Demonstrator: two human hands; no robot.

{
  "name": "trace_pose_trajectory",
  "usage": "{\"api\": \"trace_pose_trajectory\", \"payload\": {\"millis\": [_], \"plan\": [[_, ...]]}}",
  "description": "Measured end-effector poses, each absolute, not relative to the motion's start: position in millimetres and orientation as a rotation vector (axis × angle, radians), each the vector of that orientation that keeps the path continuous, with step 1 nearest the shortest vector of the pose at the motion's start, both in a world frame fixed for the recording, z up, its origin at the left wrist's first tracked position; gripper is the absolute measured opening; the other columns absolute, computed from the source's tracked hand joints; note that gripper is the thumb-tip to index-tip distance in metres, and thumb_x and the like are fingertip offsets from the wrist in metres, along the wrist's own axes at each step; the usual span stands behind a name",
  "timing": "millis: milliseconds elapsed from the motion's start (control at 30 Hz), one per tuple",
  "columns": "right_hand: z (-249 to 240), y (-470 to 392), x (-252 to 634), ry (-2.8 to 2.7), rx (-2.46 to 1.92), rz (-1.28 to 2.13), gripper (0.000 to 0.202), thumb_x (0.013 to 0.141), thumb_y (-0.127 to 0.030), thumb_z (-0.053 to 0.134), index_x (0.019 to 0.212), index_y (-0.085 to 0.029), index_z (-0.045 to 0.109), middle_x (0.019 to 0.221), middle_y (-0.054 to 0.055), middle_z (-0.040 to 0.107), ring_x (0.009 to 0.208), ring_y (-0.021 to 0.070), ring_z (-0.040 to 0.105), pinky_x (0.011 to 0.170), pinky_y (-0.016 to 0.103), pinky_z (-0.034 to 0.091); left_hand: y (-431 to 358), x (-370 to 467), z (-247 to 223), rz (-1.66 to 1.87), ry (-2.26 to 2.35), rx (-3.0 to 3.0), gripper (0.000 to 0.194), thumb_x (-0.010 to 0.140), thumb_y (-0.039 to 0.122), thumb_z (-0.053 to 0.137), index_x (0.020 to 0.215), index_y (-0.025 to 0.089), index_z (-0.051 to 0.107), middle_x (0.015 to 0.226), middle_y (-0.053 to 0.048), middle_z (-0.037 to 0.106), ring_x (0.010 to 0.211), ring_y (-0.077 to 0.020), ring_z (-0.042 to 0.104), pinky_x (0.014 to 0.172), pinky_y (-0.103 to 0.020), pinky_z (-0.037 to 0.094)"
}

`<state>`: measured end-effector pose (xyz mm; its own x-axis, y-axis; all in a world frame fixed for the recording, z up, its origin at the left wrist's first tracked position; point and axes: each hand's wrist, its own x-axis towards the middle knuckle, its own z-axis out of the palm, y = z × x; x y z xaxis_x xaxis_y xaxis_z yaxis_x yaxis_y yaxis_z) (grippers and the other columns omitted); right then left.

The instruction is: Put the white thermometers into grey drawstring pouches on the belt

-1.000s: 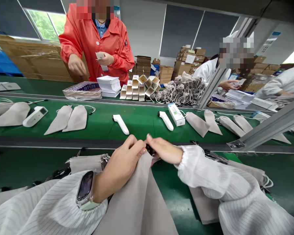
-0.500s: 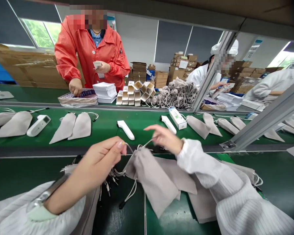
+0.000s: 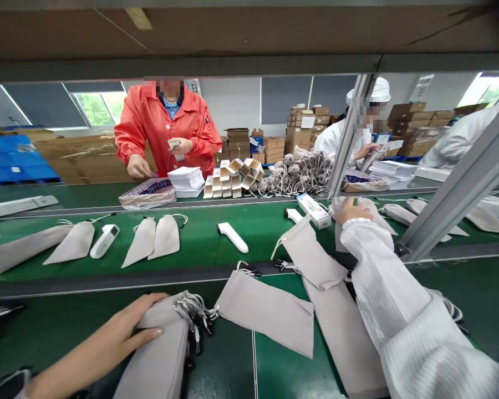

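Note:
My left hand lies on a stack of grey drawstring pouches at the lower left, thumb and fingers apart. The cords with black ends bunch at the stack's right side. My right hand reaches to the green belt at the right, over a grey pouch; its fingers are partly hidden, and I cannot tell whether they grip it. A flat pouch lies in the middle of the near surface. Another pouch lies across the belt's near edge, overlapping a long pouch.
On the green belt lie a white thermometer, a small box and more pouches. A metal post slants up at the right. Across the belt, a person in red stands behind papers and open cartons.
My left hand has let go of the cord and moved down onto the pouch stack. My right hand has moved away to the right, onto the belt. The view has tilted up.

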<state>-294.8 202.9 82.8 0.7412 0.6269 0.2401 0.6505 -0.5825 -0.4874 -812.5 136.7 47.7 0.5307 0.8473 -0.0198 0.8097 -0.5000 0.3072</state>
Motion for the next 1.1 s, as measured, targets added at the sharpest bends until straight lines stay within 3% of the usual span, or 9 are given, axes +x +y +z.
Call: {"api": "trace_pose_trajectory", "payload": {"millis": [100, 200, 300, 433, 567, 667, 767, 833, 1100], "plan": [[55.5, 213.3, -307.7, -1.247, -2.32, -0.117, 0.06, 0.071, -0.027, 0.055, 0.124, -0.01, 0.032, 0.12, 0.026, 0.036, 0.113, 0.039, 0.031, 0.087, 0.054, 0.022, 119.7, -774.4, 35.3, 0.28, 1.449, 2.477, 0.044, 0.084, 0.035, 0.041, 0.126, 0.025, 0.034, 0.123, -0.006, 0.049, 0.106, -0.0226, 0.051, 0.082, -0.032, 0.046], [33.6, 226.9, -331.7, -1.595, -2.169, -0.035, 0.046, 0.073, -0.023, 0.052, 0.117, -0.015, 0.042, 0.112, 0.018, 0.047, 0.111, 0.0315, 0.036, 0.091, 0.044, 0.026, 109.8, -723.5, 33.9, 0.299, 1.428, 2.598, 0.043, 0.086, 0.035, 0.036, 0.128, 0.026, 0.03, 0.122, -0.005, 0.049, 0.105, -0.0197, 0.052, 0.082, -0.031, 0.046], [13.2, 237.8, -341.4, -1.541, -2.208, 0.073, 0.038, 0.07, -0.02, 0.056, 0.108, -0.018, 0.052, 0.101, 0.016, 0.053, 0.105, 0.0317, 0.043, 0.088, 0.045, 0.03, 109.2, -694.4, 31.2, 0.42, 1.469, 2.88, 0.043, 0.085, 0.033, 0.04, 0.127, 0.025, 0.034, 0.122, -0.009, 0.046, 0.109, -0.0254, 0.045, 0.083, -0.038, 0.043], [2.1, 245.7, -328.9, -1.393, -2.184, 0.182, 0.048, 0.072, -0.021, 0.052, 0.119, -0.013, 0.042, 0.095, 0.017, 0.056, 0.098, 0.0318, 0.05, 0.083, 0.047, 0.036, 107.4, -693.7, 27.1, 0.648, 1.465, 3.151, 0.038, 0.084, 0.024, 0.043, 0.121, 0.018, 0.042, 0.111, -0.014, 0.052, 0.099, -0.0286, 0.047, 0.075, -0.04, 0.041], [27.2, 244.3, -331.6, -1.365, -1.972, 0.321, 0.058, 0.081, -0.034, 0.035, 0.131, -0.013, 0.014, 0.103, 0.014, 0.054, 0.089, 0.0227, 0.058, 0.073, 0.039, 0.046, 102.2, -701.8, 31.1, 0.767, 1.263, 3.256, 0.03, 0.084, 0.02, 0.044, 0.113, 0.016, 0.049, 0.094, -0.011, 0.059, 0.084, -0.023, 0.052, 0.067, -0.034, 0.04], [61.2, 227.8, -362.3, -1.374, -1.527, 0.603, 0.071, 0.078, -0.035, 0.042, 0.132, -0.025, -0.002, 0.11, 0.008, 0.052, 0.087, 0.018, 0.059, 0.068, 0.035, 0.05, 103.7, -703.8, 33.0, 0.781, 1.104, 3.299, 0.033, 0.084, 0.008, 0.039, 0.117, 0.012, 0.045, 0.089, -0.01, 0.06, 0.08, -0.0197, 0.053, 0.068, -0.032, 0.04], [89.7, 198.2, -405.7, -1.31, -1.094, 0.954, 0.086, 0.063, -0.031, 0.062, 0.129, -0.035, 0.007, 0.1, 0.003, 0.057, 0.081, 0.0189, 0.061, 0.066, 0.038, 0.05, 108.0, -705.5, 30.3, 0.853, 1.077, 3.315, 0.032, 0.083, 0.003, 0.036, 0.112, 0.011, 0.049, 0.095, -0.011, 0.059, 0.089, -0.0216, 0.052, 0.073, -0.033, 0.041], [99.9, 178.8, -431.1, -1.291, -1.002, 1.082, 0.086, 0.059, -0.03, 0.067, 0.127, -0.036, 0.015, 0.092, 0.001, 0.058, 0.076, 0.0191, 0.061, 0.065, 0.039, 0.05, 110.2, -706.3, 28.1, 0.883, 1.097, 3.29, 0.028, 0.083, 0.004, 0.036, 0.105, 0.011, 0.052, 0.095, -0.011, 0.06, 0.09, -0.0227, 0.051, 0.073, -0.035, 0.04], [94.9, 168.8, -448.0, -1.381, -1.027, 1.056, 0.083, 0.06, -0.028, 0.066, 0.126, -0.033, 0.015, 0.092, 0.002, 0.058, 0.077, 0.0196, 0.061, 0.065, 0.036, 0.05, 115.0, -702.0, 36.5, 0.762, 1.353, 2.884, 0.023, 0.087, 0.02, 0.037, 0.103, 0.013, 0.05, 0.097, -0.009, 0.054, 0.09, -0.0207, 0.049, 0.077, -0.034, 0.041]]}}
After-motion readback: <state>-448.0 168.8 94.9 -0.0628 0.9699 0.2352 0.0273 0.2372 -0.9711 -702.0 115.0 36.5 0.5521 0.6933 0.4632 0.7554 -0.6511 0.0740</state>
